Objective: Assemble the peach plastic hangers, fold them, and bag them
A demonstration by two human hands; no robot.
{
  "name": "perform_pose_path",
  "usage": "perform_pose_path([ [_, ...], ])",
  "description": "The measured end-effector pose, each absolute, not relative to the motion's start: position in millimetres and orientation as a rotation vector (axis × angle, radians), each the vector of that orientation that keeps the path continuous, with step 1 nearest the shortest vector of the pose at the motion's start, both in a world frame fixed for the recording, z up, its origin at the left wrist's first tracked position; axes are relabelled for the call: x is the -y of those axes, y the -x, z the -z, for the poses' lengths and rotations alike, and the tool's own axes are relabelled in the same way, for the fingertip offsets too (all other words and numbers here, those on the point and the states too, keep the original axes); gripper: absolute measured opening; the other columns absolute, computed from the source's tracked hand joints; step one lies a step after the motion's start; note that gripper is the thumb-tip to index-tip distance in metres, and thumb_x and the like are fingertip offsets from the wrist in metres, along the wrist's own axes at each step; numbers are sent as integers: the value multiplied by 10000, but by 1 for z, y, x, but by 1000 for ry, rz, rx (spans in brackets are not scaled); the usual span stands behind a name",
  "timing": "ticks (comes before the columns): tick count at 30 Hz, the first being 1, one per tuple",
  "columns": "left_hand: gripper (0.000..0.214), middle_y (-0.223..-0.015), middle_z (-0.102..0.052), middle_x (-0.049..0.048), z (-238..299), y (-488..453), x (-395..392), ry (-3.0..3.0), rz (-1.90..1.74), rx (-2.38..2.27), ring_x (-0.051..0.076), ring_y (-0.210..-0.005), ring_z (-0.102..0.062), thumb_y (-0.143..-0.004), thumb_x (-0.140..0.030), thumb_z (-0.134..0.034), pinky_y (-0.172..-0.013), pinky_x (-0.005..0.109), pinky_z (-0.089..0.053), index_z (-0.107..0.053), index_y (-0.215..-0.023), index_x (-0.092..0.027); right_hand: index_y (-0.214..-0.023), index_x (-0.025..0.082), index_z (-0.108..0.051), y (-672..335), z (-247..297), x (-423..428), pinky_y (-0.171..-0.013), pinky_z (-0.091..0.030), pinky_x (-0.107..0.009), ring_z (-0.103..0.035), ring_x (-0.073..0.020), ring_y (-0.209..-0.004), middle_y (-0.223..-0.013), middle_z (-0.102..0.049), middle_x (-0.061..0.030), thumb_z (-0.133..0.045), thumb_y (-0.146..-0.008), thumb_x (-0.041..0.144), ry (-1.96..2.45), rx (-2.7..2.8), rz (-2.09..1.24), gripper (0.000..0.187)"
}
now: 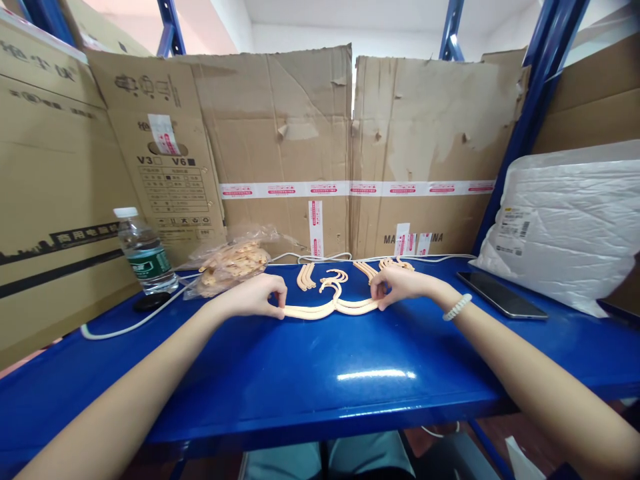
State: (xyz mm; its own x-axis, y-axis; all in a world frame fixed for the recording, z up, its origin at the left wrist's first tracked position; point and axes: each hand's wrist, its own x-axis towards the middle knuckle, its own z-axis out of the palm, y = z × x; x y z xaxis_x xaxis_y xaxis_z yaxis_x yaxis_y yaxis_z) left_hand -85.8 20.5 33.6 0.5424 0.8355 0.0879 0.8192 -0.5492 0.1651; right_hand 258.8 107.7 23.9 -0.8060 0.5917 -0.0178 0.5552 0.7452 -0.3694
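Note:
A thin peach-coloured hanger-shaped piece [333, 309] lies flat on the blue shelf [320, 380]. My left hand [260, 295] pinches its left end, fingers closed. My right hand [400, 285], with a white bead bracelet at the wrist, pinches its right end. Just behind lie loose curved peach pieces [306, 275] and more of them [395, 265] by my right hand. A clear plastic bag [233, 263] of similar peach parts sits to the left.
A water bottle [145, 253] stands at the left beside a dark round lid [150, 302]. A white cable [130, 325] runs along the shelf. A dark phone [503, 295] and a white padded parcel [570, 227] lie on the right. Cardboard boxes [280, 147] wall the back.

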Motion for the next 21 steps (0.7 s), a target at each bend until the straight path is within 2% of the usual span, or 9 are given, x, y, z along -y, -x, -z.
perform_pose_path([
  [3,168,-835,-653,27,-30,83,-19,-2602,-189,-1470,171,-787,-605,-691,-336,-706,-672,237,-448,-668,-736,-178,-963,163,-679,-259,-23,-108,-633,-442,-274,-628,-181,-667,-725,-686,-21,-758,-648,434,983,2860,-566,423],
  [5,221,-839,-662,24,-29,82,-19,-2519,-192,-1505,168,-763,-617,-678,-343,-719,-645,233,-455,-658,-805,-172,-990,160,-681,-260,-24,-108,-601,-427,-270,-613,-180,-648,-720,-675,-25,-748,-654,474,1013,2888,-521,465],
  [9,292,-918,-679,32,-26,79,-20,-2506,-218,-1493,158,-740,-623,-697,-326,-703,-634,236,-459,-661,-941,-170,-892,169,-713,-262,-25,-107,-572,-405,-257,-603,-179,-658,-722,-664,-30,-748,-646,474,1059,2907,-478,393],
  [15,236,-873,-692,23,-22,78,-24,-2542,-234,-1430,152,-734,-613,-724,-315,-679,-656,237,-456,-698,-917,-181,-831,167,-687,-265,-25,-109,-568,-396,-247,-573,-162,-649,-706,-640,-20,-727,-647,525,1087,2936,-570,404],
  [21,255,-882,-695,30,-19,80,-27,-2509,-271,-1439,149,-734,-614,-712,-315,-684,-654,234,-461,-694,-926,-177,-862,161,-679,-265,-24,-110,-570,-398,-244,-582,-163,-661,-725,-644,-24,-729,-660,415,1124,2916,-551,328],
])
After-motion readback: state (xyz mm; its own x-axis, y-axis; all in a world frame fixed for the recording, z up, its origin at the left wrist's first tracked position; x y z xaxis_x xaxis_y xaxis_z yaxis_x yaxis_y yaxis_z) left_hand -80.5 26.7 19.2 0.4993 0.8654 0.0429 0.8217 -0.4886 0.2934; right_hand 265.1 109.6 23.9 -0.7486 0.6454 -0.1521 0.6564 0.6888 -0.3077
